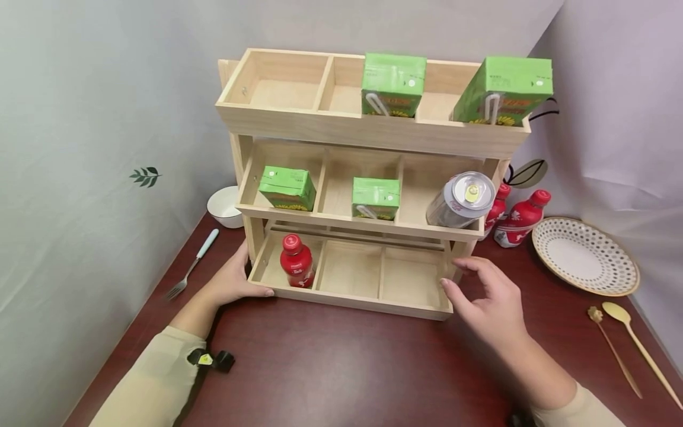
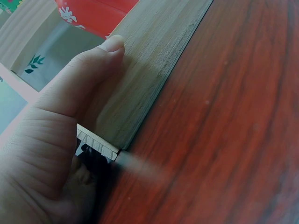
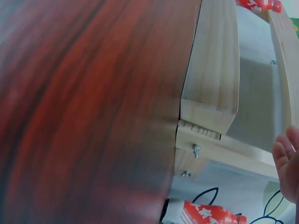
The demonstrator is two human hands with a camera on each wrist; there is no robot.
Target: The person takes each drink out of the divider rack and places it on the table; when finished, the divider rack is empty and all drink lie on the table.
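My left hand (image 1: 235, 279) was clamped on the front left corner of the wooden rack (image 1: 373, 136), thumb pressed along the front board of the bottom tray and fingers out of sight round the side. My right hand (image 1: 493, 299) was at the tray's right end, thumb and fingers apart with nothing held between them; whether a fingertip brushed the wood I couldn't fairly tell.

The rack stood on the dark red worktop (image 1: 341, 367), back from its near edge. In the bottom tray a red bottle (image 1: 296, 264) stood in the left compartment. The middle tray carried one green carton (image 1: 288, 188) at left, another carton (image 1: 375, 197) in the centre and a silver can (image 1: 461, 198) by the right end. In the top tray, one carton (image 1: 393, 86) sat in the middle compartment and one carton (image 1: 504, 92) in the right corner.

A fork (image 1: 194, 261) lay along the worktop's left edge, with a white bowl (image 1: 226, 207) beyond it. Two more red bottles (image 1: 525, 216) stood just beside the rack's right side, near a dotted plate (image 1: 584, 255); two spoons (image 1: 640, 344) lay by the right edge.
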